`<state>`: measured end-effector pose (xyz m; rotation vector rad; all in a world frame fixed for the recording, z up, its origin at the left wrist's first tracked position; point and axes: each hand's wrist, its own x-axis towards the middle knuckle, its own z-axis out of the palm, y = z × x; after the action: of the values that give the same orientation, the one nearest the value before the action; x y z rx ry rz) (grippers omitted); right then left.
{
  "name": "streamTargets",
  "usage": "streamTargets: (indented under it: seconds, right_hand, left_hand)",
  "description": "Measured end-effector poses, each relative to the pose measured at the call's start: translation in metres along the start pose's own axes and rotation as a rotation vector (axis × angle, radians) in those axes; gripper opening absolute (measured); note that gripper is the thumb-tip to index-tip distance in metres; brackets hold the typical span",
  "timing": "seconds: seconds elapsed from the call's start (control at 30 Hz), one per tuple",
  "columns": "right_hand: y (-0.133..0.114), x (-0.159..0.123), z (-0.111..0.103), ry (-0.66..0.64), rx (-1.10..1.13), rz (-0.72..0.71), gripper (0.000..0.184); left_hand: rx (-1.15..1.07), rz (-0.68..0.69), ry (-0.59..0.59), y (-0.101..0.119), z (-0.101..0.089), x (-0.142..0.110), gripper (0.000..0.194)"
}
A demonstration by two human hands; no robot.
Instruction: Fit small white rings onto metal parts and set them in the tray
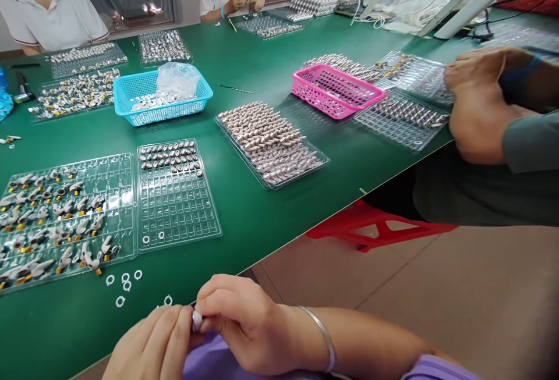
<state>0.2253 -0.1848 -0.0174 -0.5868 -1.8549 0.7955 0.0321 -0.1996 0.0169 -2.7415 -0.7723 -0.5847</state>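
Observation:
Low at the front edge, my left hand [151, 342] and my right hand [244, 319] meet, fingers closed around one small white-and-dark earbud part [197, 319]. Fingertips cover most of it. Several thin white rings [126, 286] lie loose on the green table just beyond my left hand. Behind them is a clear tray [117, 194] of white earbud pieces with orange-yellow tabs. Beside it, a second clear tray [179, 211] has rows of small dark-and-silver oval pieces at its far end and a couple of white rings near its close end.
A blue basket [163, 117] holds a plastic bag of small white pieces. Right of it are a stacked parts tray [271, 141] and a pink basket [336, 100]. A co-worker's hands [476, 89] are at the right; other people sit opposite. A red stool [367, 228] stands below the table edge.

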Motion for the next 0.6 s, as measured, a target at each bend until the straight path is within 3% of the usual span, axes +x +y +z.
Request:
streamTargets:
  seconds: [0.6]
  right_hand:
    - [-0.0009,-0.0016,0.0035,0.004,0.060,0.157,0.005]
  left_hand:
    - [0.164,0.032,0.030,-0.0003,0.0005,0.0067,0.035]
